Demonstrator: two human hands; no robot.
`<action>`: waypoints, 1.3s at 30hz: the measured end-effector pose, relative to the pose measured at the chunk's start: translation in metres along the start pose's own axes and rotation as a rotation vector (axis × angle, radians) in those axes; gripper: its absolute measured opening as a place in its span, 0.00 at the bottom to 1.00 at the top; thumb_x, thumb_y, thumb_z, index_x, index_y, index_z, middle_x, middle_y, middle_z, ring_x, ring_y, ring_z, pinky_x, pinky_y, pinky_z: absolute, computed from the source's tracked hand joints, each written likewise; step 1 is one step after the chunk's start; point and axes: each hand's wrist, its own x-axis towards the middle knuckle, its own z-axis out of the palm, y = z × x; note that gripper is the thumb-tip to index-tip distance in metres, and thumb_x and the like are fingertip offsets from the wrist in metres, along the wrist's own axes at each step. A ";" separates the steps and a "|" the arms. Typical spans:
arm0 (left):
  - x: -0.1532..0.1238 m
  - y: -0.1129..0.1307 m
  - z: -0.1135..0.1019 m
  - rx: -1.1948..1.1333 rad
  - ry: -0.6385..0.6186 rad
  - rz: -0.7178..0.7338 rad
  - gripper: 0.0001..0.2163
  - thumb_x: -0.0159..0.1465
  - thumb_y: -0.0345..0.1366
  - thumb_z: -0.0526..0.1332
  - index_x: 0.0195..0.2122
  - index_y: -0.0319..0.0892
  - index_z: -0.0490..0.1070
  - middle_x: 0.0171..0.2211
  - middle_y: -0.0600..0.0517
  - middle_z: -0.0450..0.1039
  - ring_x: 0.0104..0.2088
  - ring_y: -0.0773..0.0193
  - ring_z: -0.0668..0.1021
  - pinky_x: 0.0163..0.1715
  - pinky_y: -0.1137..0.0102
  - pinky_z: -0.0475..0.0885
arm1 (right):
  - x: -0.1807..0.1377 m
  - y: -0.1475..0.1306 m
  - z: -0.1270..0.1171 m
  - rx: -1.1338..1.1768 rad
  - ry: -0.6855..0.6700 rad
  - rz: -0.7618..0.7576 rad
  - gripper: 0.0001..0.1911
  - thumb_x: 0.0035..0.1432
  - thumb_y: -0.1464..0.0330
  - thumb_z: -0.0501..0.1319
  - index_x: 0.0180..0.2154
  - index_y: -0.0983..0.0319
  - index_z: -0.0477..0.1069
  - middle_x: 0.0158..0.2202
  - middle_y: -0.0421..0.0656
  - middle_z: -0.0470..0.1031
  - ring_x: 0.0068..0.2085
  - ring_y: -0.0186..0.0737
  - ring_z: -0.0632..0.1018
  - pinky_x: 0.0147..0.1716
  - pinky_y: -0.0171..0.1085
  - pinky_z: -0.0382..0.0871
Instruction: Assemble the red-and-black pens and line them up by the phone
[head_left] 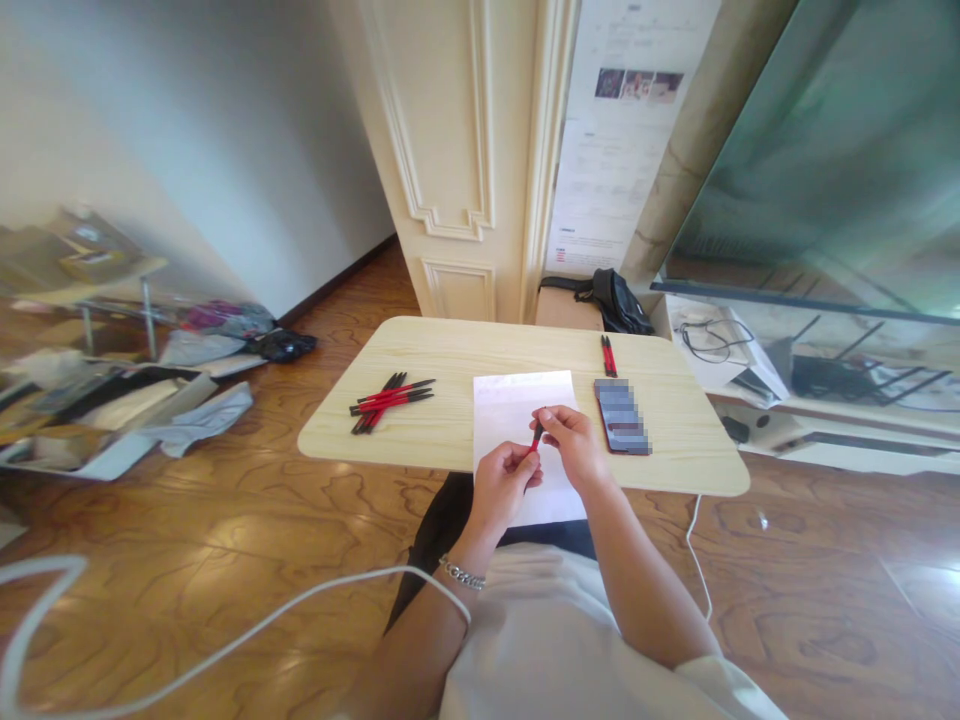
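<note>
Pens in hand: one red-and-black pen (pixel 536 436), pinched at both ends over the white paper sheet (pixel 517 410)
Left hand (pixel 501 488): fingers closed on the pen's lower end
Right hand (pixel 574 440): fingertips closed on its upper end
Pen look: slim, red barrel, black tip, mostly hidden by fingers
Pile of pens (pixel 390 398): several, exact count unclear, lying crossed on the table's left
Pens at far edge (pixel 607 356): two, side by side
Phones: one smartphone (pixel 622 415), just right of the sheet
Table (pixel 675 480): one, pale wood

Red pen (pixel 537 435) between both hands.
</note>
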 end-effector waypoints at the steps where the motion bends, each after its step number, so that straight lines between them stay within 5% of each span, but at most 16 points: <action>1: 0.000 -0.001 0.000 0.012 0.010 0.005 0.12 0.54 0.41 0.66 0.32 0.37 0.71 0.23 0.51 0.73 0.24 0.65 0.76 0.28 0.69 0.74 | 0.000 0.002 0.000 -0.009 0.037 -0.011 0.14 0.49 0.57 0.65 0.28 0.61 0.72 0.28 0.40 0.75 0.28 0.33 0.71 0.29 0.33 0.62; 4: 0.000 -0.005 0.000 0.014 0.008 0.002 0.12 0.54 0.41 0.66 0.32 0.37 0.71 0.23 0.51 0.73 0.24 0.65 0.76 0.28 0.68 0.74 | 0.000 0.005 0.000 -0.009 0.089 -0.016 0.15 0.46 0.58 0.68 0.25 0.61 0.68 0.23 0.37 0.71 0.24 0.31 0.68 0.27 0.33 0.61; 10: 0.001 -0.004 -0.001 -0.020 -0.008 -0.021 0.12 0.55 0.42 0.66 0.32 0.38 0.71 0.23 0.51 0.73 0.24 0.65 0.76 0.27 0.68 0.74 | -0.003 -0.004 -0.002 0.044 -0.054 0.022 0.16 0.54 0.55 0.60 0.38 0.59 0.74 0.35 0.43 0.76 0.33 0.36 0.74 0.30 0.34 0.64; 17: 0.001 -0.008 -0.002 0.049 0.069 0.022 0.12 0.52 0.41 0.68 0.30 0.38 0.71 0.22 0.52 0.74 0.24 0.65 0.76 0.28 0.69 0.74 | -0.001 0.006 0.001 -0.095 0.143 -0.057 0.15 0.47 0.56 0.67 0.26 0.61 0.70 0.24 0.38 0.73 0.24 0.32 0.68 0.27 0.34 0.62; 23: 0.001 -0.002 -0.001 0.032 0.040 0.005 0.11 0.53 0.41 0.67 0.30 0.38 0.72 0.21 0.52 0.74 0.23 0.65 0.76 0.26 0.69 0.73 | -0.005 -0.001 0.001 -0.089 0.021 -0.037 0.18 0.54 0.53 0.59 0.37 0.60 0.76 0.32 0.43 0.76 0.31 0.36 0.73 0.29 0.35 0.64; 31: -0.002 -0.010 -0.002 0.255 0.143 0.133 0.10 0.54 0.43 0.66 0.29 0.40 0.73 0.22 0.53 0.74 0.23 0.65 0.76 0.27 0.71 0.70 | -0.001 0.008 0.002 -0.199 0.165 -0.093 0.16 0.50 0.54 0.63 0.25 0.61 0.73 0.23 0.41 0.74 0.25 0.35 0.69 0.25 0.35 0.61; 39: 0.006 0.014 0.000 0.023 0.025 -0.026 0.14 0.54 0.45 0.66 0.32 0.38 0.73 0.24 0.48 0.76 0.23 0.63 0.77 0.23 0.70 0.70 | -0.009 0.001 -0.013 -0.344 0.003 -0.271 0.20 0.60 0.62 0.54 0.53 0.54 0.68 0.34 0.41 0.75 0.31 0.36 0.74 0.33 0.37 0.68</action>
